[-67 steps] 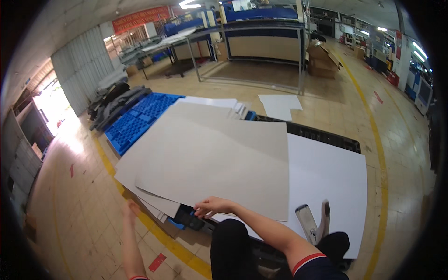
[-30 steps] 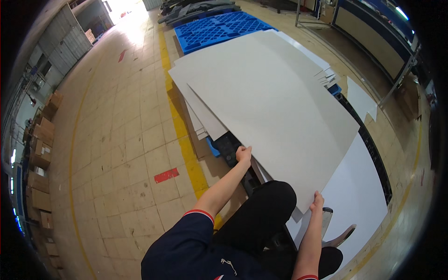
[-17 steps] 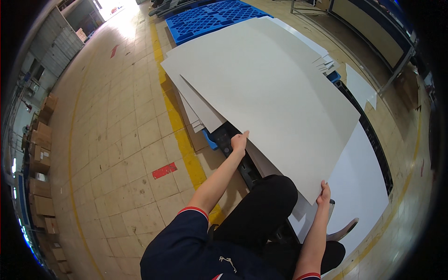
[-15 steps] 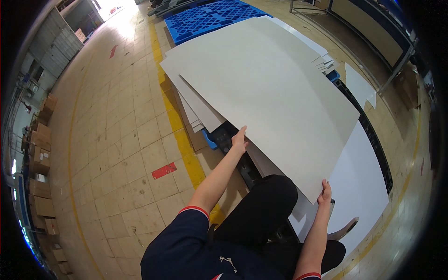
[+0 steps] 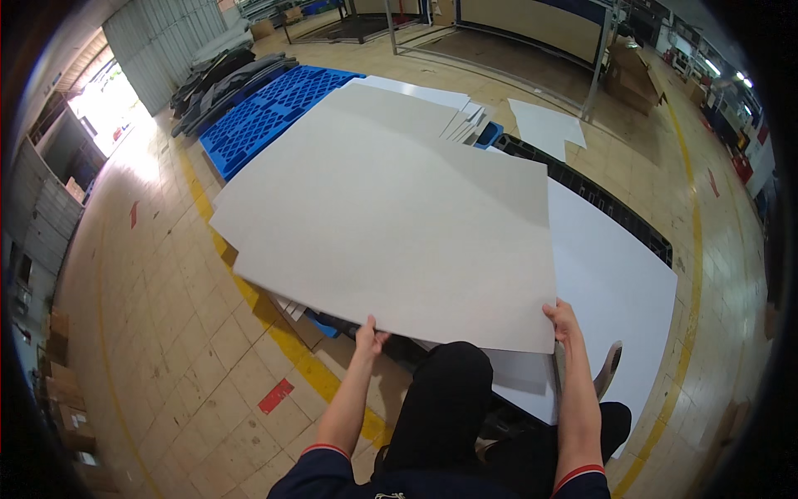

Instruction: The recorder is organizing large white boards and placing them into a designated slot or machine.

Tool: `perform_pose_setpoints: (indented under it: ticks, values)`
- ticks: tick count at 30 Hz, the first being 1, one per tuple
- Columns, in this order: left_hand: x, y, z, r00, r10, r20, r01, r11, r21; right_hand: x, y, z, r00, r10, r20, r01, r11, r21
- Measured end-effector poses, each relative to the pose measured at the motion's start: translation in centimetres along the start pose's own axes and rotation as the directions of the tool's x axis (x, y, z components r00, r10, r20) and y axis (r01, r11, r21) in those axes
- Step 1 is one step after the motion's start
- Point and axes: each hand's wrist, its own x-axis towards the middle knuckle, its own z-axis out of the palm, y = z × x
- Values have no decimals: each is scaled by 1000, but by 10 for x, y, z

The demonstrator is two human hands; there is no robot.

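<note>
A large pale grey cardboard sheet [image 5: 399, 216] lies over a pile of similar sheets, its near side raised in my hands. My left hand [image 5: 370, 338] is closed on the near long edge, thumb on top. At the right edge, just above the near corner, my right hand [image 5: 565, 321] pinches the same sheet. A glossy white sheet [image 5: 619, 291] lies beneath and to the right of it. Edges of lower sheets [image 5: 226, 223] stick out at the left.
Black pallet edging [image 5: 594, 191] runs behind the white sheet. A blue plastic pallet [image 5: 274, 104] stands at the far left, beside dark piled material [image 5: 220, 79]. White scrap sheet [image 5: 544, 125] lies on the tiled floor. My bent knee [image 5: 453, 374] is close under the near edge.
My view has turned to the right, so the sheet and pallets appear rotated and farther left. Both hands still grip the sheet; my right hand sits farther from its near corner.
</note>
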Motion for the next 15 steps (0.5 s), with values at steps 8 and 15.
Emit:
perform_pose_setpoints:
  ticks: [8, 15]
  values:
    - [-59, -77, 22, 984, -130, -125, 95, 961, -259, -36, -201, 169, 870, -299, 393, 492, 460, -739]
    - [-65, -55, 157, 994, -105, 11, 101, 914, -392, -68, -341, 223, 802, -343, 489, 545, 84, -834]
